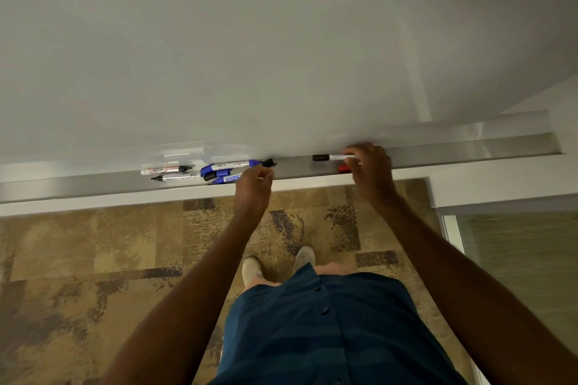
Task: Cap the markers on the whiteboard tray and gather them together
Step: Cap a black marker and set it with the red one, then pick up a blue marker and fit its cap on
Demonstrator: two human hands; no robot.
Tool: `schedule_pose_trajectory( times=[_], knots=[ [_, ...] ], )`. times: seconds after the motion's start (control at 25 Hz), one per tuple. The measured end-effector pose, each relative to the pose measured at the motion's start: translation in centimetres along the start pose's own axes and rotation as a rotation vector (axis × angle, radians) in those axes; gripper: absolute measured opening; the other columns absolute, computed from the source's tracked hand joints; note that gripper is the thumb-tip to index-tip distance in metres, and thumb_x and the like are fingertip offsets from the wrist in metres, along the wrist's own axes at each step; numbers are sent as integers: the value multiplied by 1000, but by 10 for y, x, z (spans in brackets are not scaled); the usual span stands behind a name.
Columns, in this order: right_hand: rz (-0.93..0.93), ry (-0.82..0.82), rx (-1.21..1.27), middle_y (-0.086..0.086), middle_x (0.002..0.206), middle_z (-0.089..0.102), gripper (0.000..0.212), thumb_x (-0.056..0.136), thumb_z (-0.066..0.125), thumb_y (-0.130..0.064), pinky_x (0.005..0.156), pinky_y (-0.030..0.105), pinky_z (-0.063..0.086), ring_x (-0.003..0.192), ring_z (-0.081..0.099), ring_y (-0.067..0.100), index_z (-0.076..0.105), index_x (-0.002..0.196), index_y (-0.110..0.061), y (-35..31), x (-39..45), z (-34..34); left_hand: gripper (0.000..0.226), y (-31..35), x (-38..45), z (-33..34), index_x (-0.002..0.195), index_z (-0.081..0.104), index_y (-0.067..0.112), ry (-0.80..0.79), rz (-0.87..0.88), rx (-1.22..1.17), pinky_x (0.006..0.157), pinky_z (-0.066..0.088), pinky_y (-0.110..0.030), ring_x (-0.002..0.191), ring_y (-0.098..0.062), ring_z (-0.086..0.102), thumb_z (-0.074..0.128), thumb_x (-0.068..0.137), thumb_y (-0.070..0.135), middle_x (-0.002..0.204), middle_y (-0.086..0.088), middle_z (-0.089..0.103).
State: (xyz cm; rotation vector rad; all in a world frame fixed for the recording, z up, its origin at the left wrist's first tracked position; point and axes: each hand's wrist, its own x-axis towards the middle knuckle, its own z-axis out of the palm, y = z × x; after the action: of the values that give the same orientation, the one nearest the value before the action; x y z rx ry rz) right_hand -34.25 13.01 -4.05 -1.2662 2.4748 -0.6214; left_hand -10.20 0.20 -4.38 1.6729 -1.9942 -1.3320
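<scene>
A long metal tray (438,151) runs under the whiteboard (250,40). Left of centre lie several markers in a loose cluster: two white-barrelled ones (165,169) with small black tips, and blue ones (233,165) beside them. My left hand (255,180) is at the right end of this cluster, fingers closed around the end of a blue marker (226,179). Further right, my right hand (369,166) grips a white marker with a black cap (328,157). A red cap or marker end (343,168) shows under that hand.
Below the tray is a white ledge (93,205), then patterned brown carpet (93,259) with my shoes on it. A glass panel with a metal frame (450,228) stands at the right. The tray's right end (560,147) is near the wall corner.
</scene>
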Motion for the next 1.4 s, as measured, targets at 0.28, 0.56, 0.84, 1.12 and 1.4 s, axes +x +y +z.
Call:
schedule_pose_trajectory(
  times=[0.28, 0.56, 0.84, 1.12, 1.4],
  knots=[
    [205, 132, -87, 10, 125, 66, 23, 98, 61, -20, 97, 45, 43, 122, 49, 35, 71, 119, -19, 37, -9, 12, 33, -25, 12, -26, 128, 66, 7, 74, 234, 567, 92, 49, -43, 114, -35, 57, 56, 97, 7, 124, -17, 65],
    [243, 181, -67, 10, 133, 62, 29, 97, 60, -19, 104, 46, 43, 130, 47, 32, 65, 126, -15, 25, -11, 21, 32, -28, 21, -27, 122, 68, 7, 45, 297, 752, 88, 51, -39, 108, -30, 60, 53, 95, -2, 118, -14, 69],
    [102, 212, 30, 6, 130, 60, 30, 94, 59, -16, 103, 41, 44, 127, 48, 27, 62, 124, -15, -26, -29, 38, 28, -24, 28, -31, 118, 65, 9, -28, 332, 833, 86, 51, -39, 108, -28, 58, 51, 94, 2, 117, -10, 66],
    [-108, 77, 141, 9, 125, 63, 29, 95, 58, -8, 96, 30, 47, 118, 53, 23, 64, 124, -9, -97, -30, 65, 38, -35, 18, -32, 122, 63, 11, -10, 426, 743, 92, 45, -39, 114, -29, 55, 54, 90, -7, 126, -10, 63],
    [-186, -133, 230, 6, 120, 65, 24, 101, 51, -10, 85, 23, 52, 107, 63, 18, 65, 120, -12, -161, -31, 107, 12, -58, 2, -81, 109, 63, 12, 268, 369, 265, 72, 46, -33, 87, -22, 58, 56, 98, 10, 97, -7, 67]
  ],
)
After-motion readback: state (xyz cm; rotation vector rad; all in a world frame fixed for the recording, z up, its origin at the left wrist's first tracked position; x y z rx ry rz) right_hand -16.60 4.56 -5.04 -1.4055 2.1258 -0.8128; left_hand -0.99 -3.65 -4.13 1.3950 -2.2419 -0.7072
